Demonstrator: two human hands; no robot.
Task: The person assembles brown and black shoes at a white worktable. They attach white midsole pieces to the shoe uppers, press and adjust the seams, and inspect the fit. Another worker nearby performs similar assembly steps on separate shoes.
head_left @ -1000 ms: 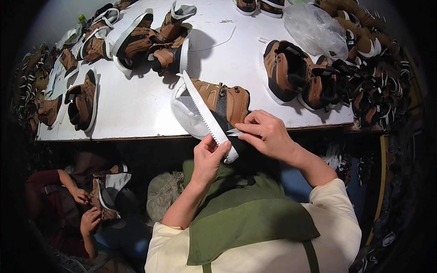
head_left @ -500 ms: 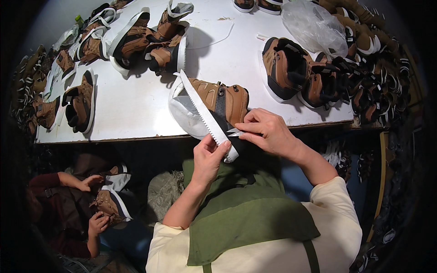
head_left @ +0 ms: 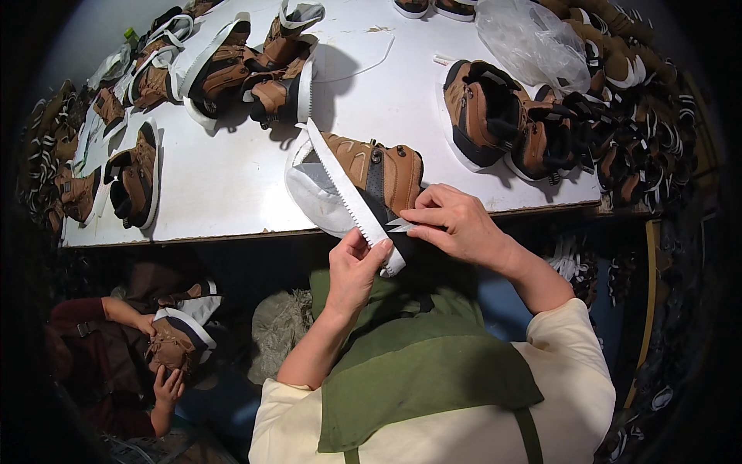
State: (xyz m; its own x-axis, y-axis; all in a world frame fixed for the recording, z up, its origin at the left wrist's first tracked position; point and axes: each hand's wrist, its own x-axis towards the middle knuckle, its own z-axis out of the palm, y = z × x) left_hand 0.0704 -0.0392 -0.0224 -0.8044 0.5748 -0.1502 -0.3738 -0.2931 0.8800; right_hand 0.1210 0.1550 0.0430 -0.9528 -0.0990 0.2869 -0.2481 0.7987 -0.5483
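Note:
A brown and black boot (head_left: pixel 399 175) lies on its side at the table's front edge, its toothed white sole edge (head_left: pixel 348 192) slanting toward me. My left hand (head_left: pixel 357 267) pinches the lower end of that white edge between thumb and fingers. A grey-white piece (head_left: pixel 315 193) sits against the boot's left side. In my right hand (head_left: pixel 454 224) is a pair of small pointed metal snips (head_left: pixel 399 226), gripped between thumb and fingers. The blade tips point left, close to the boot's black part beside the sole edge. My fingers hide the rest of the snips.
On the white table (head_left: pixel 232 185), brown boots (head_left: pixel 224 66) cluster at the back left, with one boot (head_left: pixel 135 178) nearer. More boots (head_left: pixel 483 116) and a clear plastic bag (head_left: pixel 533 42) are on the right. At lower left, a co-worker's hands (head_left: pixel 168 387) hold another boot (head_left: pixel 171 344).
My hands, the boot and the snips show almost no movement. The co-worker's boot has turned, and that person's upper hand has come down onto it.

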